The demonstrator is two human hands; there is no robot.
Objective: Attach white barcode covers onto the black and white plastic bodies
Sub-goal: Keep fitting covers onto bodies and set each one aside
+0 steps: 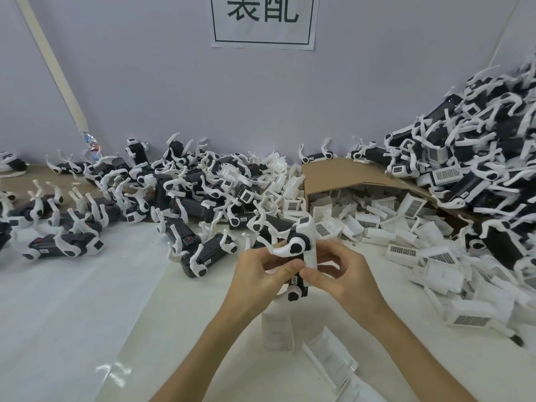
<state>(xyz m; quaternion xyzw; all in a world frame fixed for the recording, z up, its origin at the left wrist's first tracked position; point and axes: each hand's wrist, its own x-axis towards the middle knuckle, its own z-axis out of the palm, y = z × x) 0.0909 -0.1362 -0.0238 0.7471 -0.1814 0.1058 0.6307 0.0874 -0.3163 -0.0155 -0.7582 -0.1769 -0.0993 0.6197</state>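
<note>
The tabletop [72,314] is smooth, glossy white. At 2 o'clock rises a tangled heap of black and white plastic bodies [478,158], blocky with curved white legs. A brown cardboard box [348,175] at 1 o'clock spills flat, ribbed white barcode covers [377,221]. At centre, the left hand [261,271] and right hand [345,274] each close their grip around one body [298,249], thumbs meeting on it. Its long axis stands near upright, tilting toward 1 o'clock. A white cover [309,242] lies along its 3 o'clock side, seemingly seated.
</note>
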